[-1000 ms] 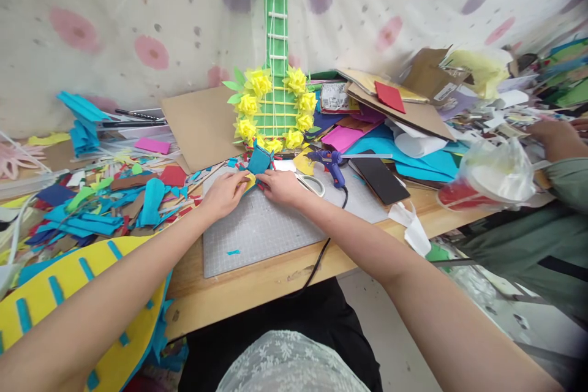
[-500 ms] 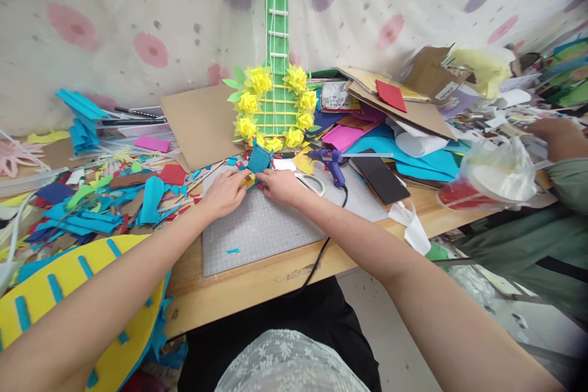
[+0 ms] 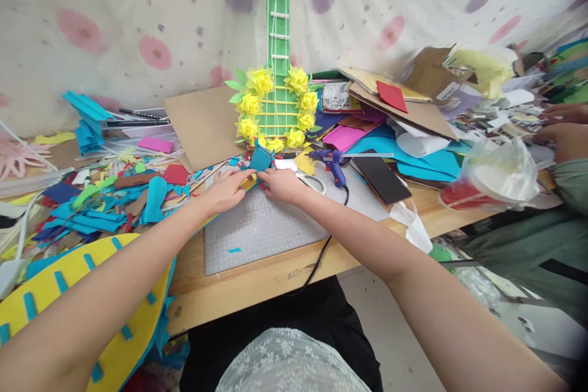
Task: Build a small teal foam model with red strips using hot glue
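Note:
My left hand (image 3: 227, 191) and my right hand (image 3: 279, 185) meet over the back of the cutting mat. Their fingers close on the lower end of a small square blue craft piece (image 3: 261, 159) with red bits sticking out at its sides. Between the hands shows a narrow yellow strip (image 3: 249, 184) with a blue edge; more of it runs beneath my left forearm. Some fingertips are hidden behind the piece. Beside my left forearm is a large rounded yellow panel (image 3: 133, 312) with short blue bars and a blue edge.
The grey cutting mat (image 3: 275, 236) lies on a wooden table. A green paper guitar with yellow flowers (image 3: 278, 107) stands behind. Right of my hands are scissors (image 3: 316, 185), a purple glue gun (image 3: 334, 165) and a phone (image 3: 379, 177). Scraps (image 3: 87, 217) cover the left; another person's hand (image 3: 563, 135) works right.
The yellow strip with its blue edge now shows beneath my left forearm. The view has shifted slightly, and both hands stay on the blue piece. The other person's second hand has come into view.

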Demonstrator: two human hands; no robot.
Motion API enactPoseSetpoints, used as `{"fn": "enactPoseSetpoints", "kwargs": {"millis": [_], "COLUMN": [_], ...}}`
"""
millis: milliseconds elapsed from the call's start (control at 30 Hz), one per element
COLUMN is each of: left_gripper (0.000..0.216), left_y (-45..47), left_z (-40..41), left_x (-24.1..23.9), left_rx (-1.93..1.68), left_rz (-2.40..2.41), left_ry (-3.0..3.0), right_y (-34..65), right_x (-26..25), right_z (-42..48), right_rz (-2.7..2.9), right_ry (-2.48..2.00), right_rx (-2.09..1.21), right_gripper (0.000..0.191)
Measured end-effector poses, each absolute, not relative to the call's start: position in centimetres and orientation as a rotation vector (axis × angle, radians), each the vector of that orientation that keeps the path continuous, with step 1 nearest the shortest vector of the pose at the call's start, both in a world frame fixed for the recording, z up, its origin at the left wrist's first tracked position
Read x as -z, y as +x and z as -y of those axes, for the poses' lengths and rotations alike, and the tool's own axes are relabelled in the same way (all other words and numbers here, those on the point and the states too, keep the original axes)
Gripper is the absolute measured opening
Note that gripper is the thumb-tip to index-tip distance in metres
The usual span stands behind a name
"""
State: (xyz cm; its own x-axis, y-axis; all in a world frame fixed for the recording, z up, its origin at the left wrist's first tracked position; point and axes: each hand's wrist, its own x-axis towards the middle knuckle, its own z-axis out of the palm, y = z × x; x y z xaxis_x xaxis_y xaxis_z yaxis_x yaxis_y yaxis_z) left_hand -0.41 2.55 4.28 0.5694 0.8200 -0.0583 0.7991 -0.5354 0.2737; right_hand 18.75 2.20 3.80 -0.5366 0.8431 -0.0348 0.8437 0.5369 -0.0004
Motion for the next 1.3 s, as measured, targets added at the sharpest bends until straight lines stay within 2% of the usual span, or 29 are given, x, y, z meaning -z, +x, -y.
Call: {"fn": "enactPoseSetpoints", "kwargs": {"millis": [200, 300, 433, 533, 667, 733, 833, 900, 1033, 1133, 1300], "left_gripper": [0.062, 0.061, 0.045, 0.035, 0.029, 0.041, 0.078, 0.09, 0.095, 0.1, 0.094], "left_y": [-0.4, -0.6, -1.2, -1.4, -1.2, -1.0, -0.5, -0.1, 0.7, 1.0, 1.3], "left_z": [-2.4, -2.6, -3.5, -4.2, -4.2, -3.9, -3.7, -3.8, -3.9, -3.8, -3.9], "left_x": [-4.9, -5.2, -5.3, -5.4, -5.3, -5.0, -4.4, -4.1, -4.2, -4.5, -4.3], "left_rx": [-0.189, -0.429, -0.764, -0.742, -0.6, -0.499, -0.371, -0.346, -0.328, -0.332, -0.397], "left_rz": [-1.277, -1.291, -1.58, -1.825, -1.915, -1.868, -1.823, -1.809, -1.786, -1.768, -1.724], "left_ry": [2.536, 2.434, 2.129, 2.003, 1.975, 2.02, 2.141, 2.187, 2.156, 2.153, 2.094], "right_y": [19.0, 19.4, 20.5, 22.1, 25.3, 27.1, 29.8, 31.2, 32.8, 33.0, 32.6], "right_x": [-3.9, -4.2, -4.9, -5.3, -5.3, -4.9, -3.9, -3.1, -1.5, -0.7, -0.3], "right_z": [-2.1, -1.7, -0.9, -0.3, 0.4, 0.8, 1.3, 1.4, 0.6, -0.9, -2.8], "right_rz": [-2.737, -2.762, -2.814, -2.8, -2.714, -2.674, -2.581, -2.466, -2.306, -2.375, -2.279], "right_ry": [1.5, 1.517, 1.548, 1.632, 1.79, 1.913, 2.163, 2.393, 2.783, 2.835, 2.947], "right_rx": [0.043, 0.056, 0.028, -0.011, -0.044, -0.101, -0.16, -0.157, -0.232, -0.186, 0.498], "right_gripper": [0.038, 0.04, 0.045, 0.043, 0.027, 0.025, 0.027, 0.031, 0.033, 0.041, 0.039]}}
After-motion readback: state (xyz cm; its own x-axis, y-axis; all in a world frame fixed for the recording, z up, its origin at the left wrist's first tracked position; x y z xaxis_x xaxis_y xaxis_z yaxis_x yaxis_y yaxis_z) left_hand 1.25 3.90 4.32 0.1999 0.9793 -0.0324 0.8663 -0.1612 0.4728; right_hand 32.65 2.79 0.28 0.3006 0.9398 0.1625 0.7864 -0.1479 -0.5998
